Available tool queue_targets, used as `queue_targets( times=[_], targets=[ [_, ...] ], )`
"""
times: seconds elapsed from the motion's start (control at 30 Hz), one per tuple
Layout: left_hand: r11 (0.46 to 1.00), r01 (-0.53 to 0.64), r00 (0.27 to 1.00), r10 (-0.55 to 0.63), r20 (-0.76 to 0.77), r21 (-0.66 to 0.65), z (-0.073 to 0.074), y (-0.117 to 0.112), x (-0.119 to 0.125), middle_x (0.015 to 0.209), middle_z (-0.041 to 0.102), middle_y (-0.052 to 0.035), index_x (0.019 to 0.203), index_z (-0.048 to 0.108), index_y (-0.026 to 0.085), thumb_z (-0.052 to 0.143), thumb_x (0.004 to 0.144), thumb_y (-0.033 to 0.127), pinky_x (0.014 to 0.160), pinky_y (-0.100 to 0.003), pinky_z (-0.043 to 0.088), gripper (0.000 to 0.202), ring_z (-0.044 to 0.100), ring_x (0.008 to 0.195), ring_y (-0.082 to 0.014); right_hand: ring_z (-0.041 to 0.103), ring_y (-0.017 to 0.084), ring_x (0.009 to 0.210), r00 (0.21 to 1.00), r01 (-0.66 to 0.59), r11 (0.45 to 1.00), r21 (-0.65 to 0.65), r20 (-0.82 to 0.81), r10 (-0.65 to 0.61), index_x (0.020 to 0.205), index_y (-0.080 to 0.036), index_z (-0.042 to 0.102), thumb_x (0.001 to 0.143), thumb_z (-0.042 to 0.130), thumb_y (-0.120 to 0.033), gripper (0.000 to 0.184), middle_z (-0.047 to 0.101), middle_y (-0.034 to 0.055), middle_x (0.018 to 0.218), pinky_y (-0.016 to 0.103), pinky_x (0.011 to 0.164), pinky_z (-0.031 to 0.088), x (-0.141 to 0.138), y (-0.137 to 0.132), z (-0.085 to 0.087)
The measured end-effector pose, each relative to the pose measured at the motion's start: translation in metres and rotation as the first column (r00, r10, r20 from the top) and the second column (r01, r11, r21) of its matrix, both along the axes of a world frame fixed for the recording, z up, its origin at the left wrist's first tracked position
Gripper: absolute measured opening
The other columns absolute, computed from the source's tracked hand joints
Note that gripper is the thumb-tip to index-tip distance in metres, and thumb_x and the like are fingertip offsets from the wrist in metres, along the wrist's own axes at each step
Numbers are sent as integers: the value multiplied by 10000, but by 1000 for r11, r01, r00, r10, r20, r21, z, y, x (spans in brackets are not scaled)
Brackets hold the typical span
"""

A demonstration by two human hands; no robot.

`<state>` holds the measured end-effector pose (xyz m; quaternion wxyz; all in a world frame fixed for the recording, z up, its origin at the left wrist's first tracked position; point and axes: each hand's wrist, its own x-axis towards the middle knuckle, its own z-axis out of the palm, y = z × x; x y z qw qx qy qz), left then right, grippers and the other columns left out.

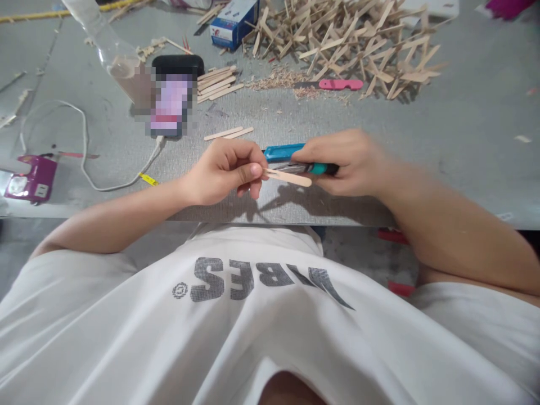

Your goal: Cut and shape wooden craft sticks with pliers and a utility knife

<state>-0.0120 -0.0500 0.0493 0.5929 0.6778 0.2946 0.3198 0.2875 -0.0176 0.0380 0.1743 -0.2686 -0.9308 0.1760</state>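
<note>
My left hand (pixel 223 171) pinches one end of a flat wooden stick (pixel 291 178) between thumb and fingers, just above the near edge of the grey table (pixel 442 146). My right hand (pixel 350 163) is wrapped round a teal utility knife (pixel 283 153), whose blade end lies against the stick. Both hands sit close together at the middle of the view.
Two loose sticks (pixel 230 133) lie just beyond my hands. A stack of sticks (pixel 217 84) rests beside a phone (pixel 172 104) on a white cable. A big heap of joined sticks (pixel 354 39), a pink knife (pixel 337 84), shavings, a blue box (pixel 234 22) and a purple device (pixel 29 180) surround them.
</note>
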Motion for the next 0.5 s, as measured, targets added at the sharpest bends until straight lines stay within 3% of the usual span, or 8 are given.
queue_targets(
  times=[0.17,0.3,0.5],
  targets=[
    [992,94,995,-91,39,-83,-1,-6,3,645,713,-33,841,614,238,821,883,921,479,-268,485,715,604,500,-130,773,253,869,998,-30,997,74,-56,34,1261,-345,798,1134,521,-575,381,808,72,1000,415,796,610,-6,1,-9],
    [993,115,993,-114,23,-34,0,-10,3,599,691,-10,858,593,251,732,959,920,480,-275,465,691,557,471,-123,773,238,878,990,-53,990,127,-122,69,1268,-317,791,1129,583,-472,294,827,71,1025,396,831,608,-3,3,-8],
    [999,-12,1000,11,19,50,1,-11,1,566,655,11,866,582,263,715,1005,880,445,-283,390,647,499,434,-115,789,369,1054,969,225,960,165,-138,-203,1295,-351,814,1080,652,-583,355,836,130,1153,563,963,592,17,13,-4]
  ],
)
